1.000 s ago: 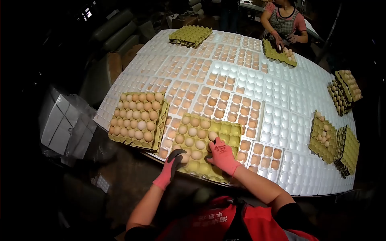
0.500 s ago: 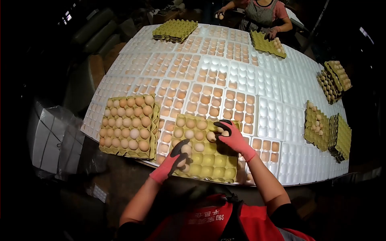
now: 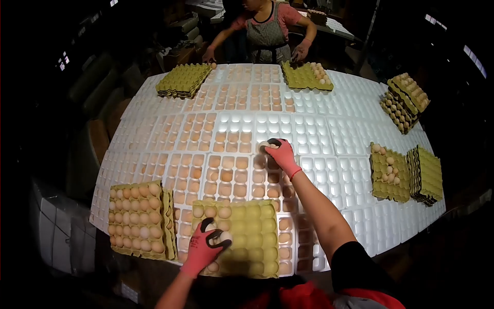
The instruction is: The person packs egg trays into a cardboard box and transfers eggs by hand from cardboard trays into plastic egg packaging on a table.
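My right hand (image 3: 281,154), in a pink glove with dark fingertips, reaches over the white compartment trays. Its fingers are closed round a pale egg (image 3: 264,146); whether more eggs sit behind the fingers is hidden. Lower down, my left hand (image 3: 201,246), gloved alike, curls its fingers round an egg (image 3: 225,237) above the yellow-green egg tray (image 3: 252,226). Several eggs (image 3: 210,211) still lie in that tray's left part, some covered by my left hand; the cups to the right hold none.
A full stack of egg trays (image 3: 136,219) stands at left. White trays (image 3: 329,175) cover the table, many cells holding eggs. More egg trays (image 3: 390,172) lie at right, with stacks (image 3: 184,80) at the far edge. Opposite, a person in a checked apron (image 3: 267,33) works.
My right hand has moved from the egg tray out over the white trays, holding an egg. Fewer eggs lie in the tray. The view has shifted, and the other person has reached toward the far stack.
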A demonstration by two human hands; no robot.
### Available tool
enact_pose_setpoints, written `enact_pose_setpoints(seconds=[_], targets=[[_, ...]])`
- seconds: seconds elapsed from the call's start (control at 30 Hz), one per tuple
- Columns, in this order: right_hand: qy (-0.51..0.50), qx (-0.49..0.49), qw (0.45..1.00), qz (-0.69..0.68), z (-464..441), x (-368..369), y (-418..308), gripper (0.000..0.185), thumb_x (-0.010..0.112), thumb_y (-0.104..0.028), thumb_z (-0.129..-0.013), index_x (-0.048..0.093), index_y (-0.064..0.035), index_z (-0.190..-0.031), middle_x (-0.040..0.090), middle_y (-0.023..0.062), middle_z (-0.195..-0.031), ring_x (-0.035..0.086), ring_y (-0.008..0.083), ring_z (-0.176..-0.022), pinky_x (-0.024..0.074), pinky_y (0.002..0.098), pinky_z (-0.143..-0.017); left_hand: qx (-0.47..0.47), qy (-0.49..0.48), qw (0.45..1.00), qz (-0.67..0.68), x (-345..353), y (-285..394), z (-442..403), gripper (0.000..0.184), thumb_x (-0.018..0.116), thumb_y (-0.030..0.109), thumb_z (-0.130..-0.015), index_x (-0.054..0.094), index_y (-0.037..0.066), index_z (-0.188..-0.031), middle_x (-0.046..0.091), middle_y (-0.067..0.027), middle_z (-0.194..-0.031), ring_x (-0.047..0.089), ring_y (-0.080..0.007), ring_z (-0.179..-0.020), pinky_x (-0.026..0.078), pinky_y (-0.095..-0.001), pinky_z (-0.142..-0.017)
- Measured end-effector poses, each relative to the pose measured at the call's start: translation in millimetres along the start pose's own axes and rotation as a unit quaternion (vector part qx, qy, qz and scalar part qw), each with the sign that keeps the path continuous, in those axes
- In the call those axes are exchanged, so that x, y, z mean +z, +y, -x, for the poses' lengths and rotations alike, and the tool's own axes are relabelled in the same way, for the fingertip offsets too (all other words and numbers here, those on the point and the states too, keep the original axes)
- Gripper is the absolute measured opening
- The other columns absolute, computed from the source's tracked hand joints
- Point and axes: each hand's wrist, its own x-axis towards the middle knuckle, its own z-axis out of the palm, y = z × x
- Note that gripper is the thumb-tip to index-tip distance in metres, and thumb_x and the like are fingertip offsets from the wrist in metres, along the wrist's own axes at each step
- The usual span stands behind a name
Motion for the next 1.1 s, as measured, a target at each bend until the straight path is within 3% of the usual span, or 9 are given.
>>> enact_pose_setpoints(seconds=[0.07, 0.13, 0.23, 0.4, 0.57, 0.67, 0.8, 0.93, 1.1], targets=[[0.003, 0.048, 0.988, 0.144, -19, -7, 10, 0.046, 0.073, -0.032, -0.077, 0.067, -0.0109, -0.118, 0.054, 0.0177, -0.127, 0.06, 0.0351, -0.112, 0.0495, 0.0431, -0.096, -0.424, -0.091, 0.806, 0.403, -20, 24, -11, 0.039, 0.066, 0.034, -0.092, 0.064, 0.01, -0.122, 0.064, -0.0033, -0.103, 0.055, -0.0129, -0.076, 0.046, -0.0274, -0.06], [0.009, 0.033, 0.989, 0.143, -37, -11, 21, 0.044, 0.07, -0.031, -0.079, 0.067, -0.0129, -0.119, 0.053, 0.0156, -0.128, 0.06, 0.0343, -0.112, 0.0491, 0.0433, -0.096, -0.474, -0.064, 0.723, 0.498, -18, 31, -19, 0.043, 0.051, 0.037, -0.1, 0.06, 0.008, -0.13, 0.064, -0.0007, -0.101, 0.055, -0.0093, -0.08, 0.046, -0.024, -0.063], [-0.054, -0.004, 0.978, 0.2, -75, -8, 32, 0.041, 0.066, -0.031, -0.082, 0.065, -0.0119, -0.118, 0.054, 0.013, -0.128, 0.061, 0.0303, -0.113, 0.0494, 0.0426, -0.094, -0.397, -0.022, 0.78, 0.483, 13, 36, -37, 0.051, 0.047, 0.045, -0.1, 0.058, 0.004, -0.128, 0.066, -0.0066, -0.118, 0.059, -0.0124, -0.073, 0.049, -0.0268, -0.061], [-0.182, -0.011, 0.937, 0.299, -112, -7, 20, 0.045, 0.061, -0.039, -0.088, 0.062, -0.0068, -0.119, 0.055, 0.0144, -0.126, 0.06, 0.0311, -0.108, 0.0491, 0.0439, -0.089, -0.439, 0.032, 0.707, 0.553, 48, 23, -81, 0.047, 0.043, 0.041, -0.105, 0.057, 0.002, -0.126, 0.066, -0.0058, -0.108, 0.059, -0.0117, -0.074, 0.048, -0.0245, -0.062], [-0.151, -0.2, 0.785, 0.566, -107, 66, 41, 0.042, 0.055, -0.037, -0.096, 0.056, -0.0099, -0.128, 0.051, 0.01, -0.132, 0.049, 0.0256, -0.118, 0.0417, 0.0395, -0.088, -0.437, 0.019, 0.765, 0.473, 80, 17, -158, 0.038, 0.059, 0.035, -0.098, 0.065, 0.004, -0.119, 0.065, -0.0015, -0.098, 0.057, -0.0116, -0.073, 0.043, -0.0243, -0.06], [-0.033, -0.226, 0.934, 0.274, -83, 15, 46, 0.047, 0.061, -0.032, -0.092, 0.054, -0.009, -0.132, 0.051, 0.0128, -0.13, 0.05, 0.029, -0.115, 0.0426, 0.0423, -0.09, -0.415, -0.05, 0.841, 0.344, 102, 16, -223, 0.041, 0.066, 0.033, -0.094, 0.064, 0.004, -0.122, 0.066, -0.0018, -0.1, 0.06, -0.012, -0.083, 0.048, -0.0253, -0.07], [0.047, -0.16, 0.954, 0.248, -20, -106, 108, 0.046, 0.062, -0.026, -0.091, 0.053, -0.0062, -0.131, 0.048, 0.0163, -0.136, 0.046, 0.0335, -0.124, 0.0405, 0.0449, -0.096, -0.093, 0.059, 0.992, 0.068, 204, -8, -325, 0.05, 0.08, 0.022, -0.077, 0.064, 0.009, -0.123, 0.055, -0.0151, -0.134, 0.058, -0.0264, -0.116, 0.048, -0.0376, -0.099], [0.036, -0.128, 0.946, 0.296, 33, -172, 164, 0.045, 0.064, -0.019, -0.088, 0.054, -0.0072, -0.13, 0.047, 0.0178, -0.138, 0.043, 0.0359, -0.13, 0.0374, 0.0473, -0.105, -0.051, -0.003, 0.95, -0.307, 253, 10, -390, 0.04, 0.069, 0.011, -0.081, 0.063, 0.01, -0.12, 0.045, -0.0184, -0.143, 0.056, -0.0343, -0.111, 0.051, -0.0415, -0.09], [0.058, -0.14, 0.951, 0.268, 35, -169, 166, 0.035, 0.063, -0.018, -0.088, 0.058, -0.0089, -0.121, 0.052, 0.0127, -0.131, 0.046, 0.0305, -0.126, 0.036, 0.0443, -0.105, -0.095, -0.005, 0.989, -0.116, 262, 26, -357, 0.05, 0.065, 0.018, -0.088, 0.054, 0.015, -0.136, 0.045, -0.0145, -0.146, 0.056, -0.0363, -0.119, 0.05, -0.0444, -0.095]])
